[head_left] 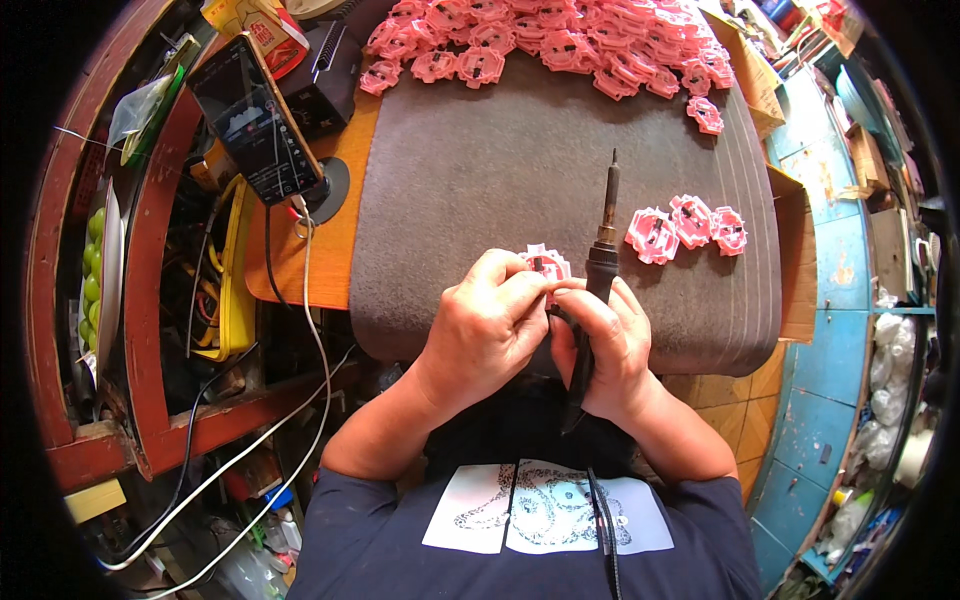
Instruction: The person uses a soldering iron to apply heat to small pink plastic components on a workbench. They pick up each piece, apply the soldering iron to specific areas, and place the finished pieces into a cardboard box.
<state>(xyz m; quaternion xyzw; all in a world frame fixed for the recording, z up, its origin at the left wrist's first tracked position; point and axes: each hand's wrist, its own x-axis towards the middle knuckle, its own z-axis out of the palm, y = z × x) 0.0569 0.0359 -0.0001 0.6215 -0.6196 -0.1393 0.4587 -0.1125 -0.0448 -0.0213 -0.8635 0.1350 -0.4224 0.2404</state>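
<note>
Just above the near edge of the mat, my left hand [480, 322] pinches a pink plastic part [546, 262] with a small black piece on it. A black-handled soldering iron [602, 265] is gripped in my right hand [622, 345], its metal tip pointing up and away from the part. The right thumb and fingertips also meet the near side of the pink part, close to the left fingertips, which hide its lower portion. Three similar pink parts [690, 222] lie to the right of the iron.
A large heap of pink parts [560, 35] covers the far end of the dark mat [460, 170], with one stray part [705, 115] at its right. Left of the mat, a phone [255, 120] stands on a holder with hanging cables. Cardboard boxes [795, 255] flank the right edge.
</note>
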